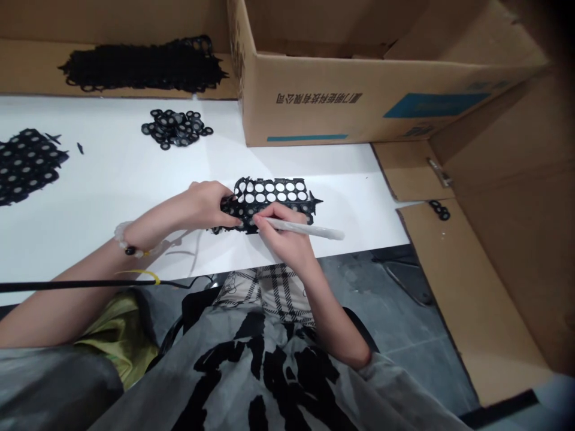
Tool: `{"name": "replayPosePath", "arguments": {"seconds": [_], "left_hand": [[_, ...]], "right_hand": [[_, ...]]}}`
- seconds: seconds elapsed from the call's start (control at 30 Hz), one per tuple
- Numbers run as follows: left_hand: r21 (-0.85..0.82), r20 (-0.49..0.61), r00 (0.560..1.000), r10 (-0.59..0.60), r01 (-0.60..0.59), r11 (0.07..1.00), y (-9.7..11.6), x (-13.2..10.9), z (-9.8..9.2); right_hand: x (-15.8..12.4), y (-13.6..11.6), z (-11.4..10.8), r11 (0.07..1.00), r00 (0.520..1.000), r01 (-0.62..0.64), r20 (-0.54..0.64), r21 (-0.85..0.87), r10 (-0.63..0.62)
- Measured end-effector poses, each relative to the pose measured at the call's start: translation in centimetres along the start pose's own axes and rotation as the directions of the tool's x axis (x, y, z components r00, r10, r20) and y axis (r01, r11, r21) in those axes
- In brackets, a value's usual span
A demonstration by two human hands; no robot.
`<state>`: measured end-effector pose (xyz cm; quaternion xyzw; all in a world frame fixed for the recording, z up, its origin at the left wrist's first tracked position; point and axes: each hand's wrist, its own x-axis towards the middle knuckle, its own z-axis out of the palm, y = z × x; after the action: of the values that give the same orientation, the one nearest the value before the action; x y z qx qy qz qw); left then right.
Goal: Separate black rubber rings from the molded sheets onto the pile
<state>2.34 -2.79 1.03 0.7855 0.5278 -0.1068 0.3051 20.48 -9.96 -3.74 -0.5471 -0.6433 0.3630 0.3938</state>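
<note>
A black perforated rubber sheet [269,200] lies on the white table top [112,173], with rows of round holes and white-filled discs showing along it. My left hand [206,206] grips the sheet's left end between fingers and thumb. My right hand [283,230] holds a white pen-shaped tool [305,227] like a pencil, its tip pressed onto the sheet near my left fingers. The tip itself is partly hidden by my fingers.
A loose heap of black rings [175,127] lies beyond my hands, and a black perforated sheet [24,164] sits at the left edge. A large cardboard box [359,78] stands at the far right, with flattened cardboard [467,287] to my right. A black cable [81,286] crosses low in view.
</note>
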Motion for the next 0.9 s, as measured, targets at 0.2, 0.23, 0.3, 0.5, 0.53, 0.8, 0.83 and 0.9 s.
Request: {"name": "replayPosePath", "arguments": {"seconds": [0.2, 0.23, 0.3, 0.5, 0.53, 0.8, 0.83, 0.9], "left_hand": [[0.055, 0.070, 0.997, 0.028, -0.032, 0.998, 0.26, -0.29, -0.03], [0.059, 0.073, 0.997, 0.036, -0.040, 0.997, 0.25, -0.32, -0.03], [0.066, 0.057, 0.997, 0.054, -0.058, 0.996, 0.22, -0.38, 0.00], [0.040, -0.026, 0.992, 0.122, -0.121, 0.992, 0.00, -0.60, 0.29], [0.036, -0.034, 0.991, 0.127, -0.126, 0.991, -0.05, -0.60, 0.36], [0.013, -0.005, 0.992, 0.127, -0.127, 0.992, -0.36, -0.30, 0.90], [0.000, -0.004, 0.991, 0.137, -0.137, 0.991, -0.35, -0.33, 0.91], [-0.027, 0.000, 0.988, 0.156, -0.156, 0.987, -0.24, -0.44, 0.88]], "right_hand": [[0.10, 0.09, 0.25, 0.998, 0.999, 0.010, 0.044, -0.060, -0.008], [0.11, 0.10, 0.27, 0.998, 0.999, 0.009, 0.042, -0.066, -0.006], [0.12, 0.12, 0.27, 0.997, 0.999, 0.007, 0.036, -0.071, -0.005], [0.13, 0.10, 0.07, 1.000, 0.999, -0.010, 0.038, -0.020, 0.011], [0.13, 0.09, 0.05, 1.000, 0.999, -0.012, 0.038, -0.016, 0.013], [0.06, 0.09, 0.14, 1.000, 0.999, -0.012, 0.034, -0.021, 0.012], [0.06, 0.09, 0.16, 1.000, 0.999, -0.008, 0.033, -0.027, 0.009], [0.07, 0.12, 0.19, 0.999, 1.000, 0.001, 0.029, -0.034, 0.000]]}}
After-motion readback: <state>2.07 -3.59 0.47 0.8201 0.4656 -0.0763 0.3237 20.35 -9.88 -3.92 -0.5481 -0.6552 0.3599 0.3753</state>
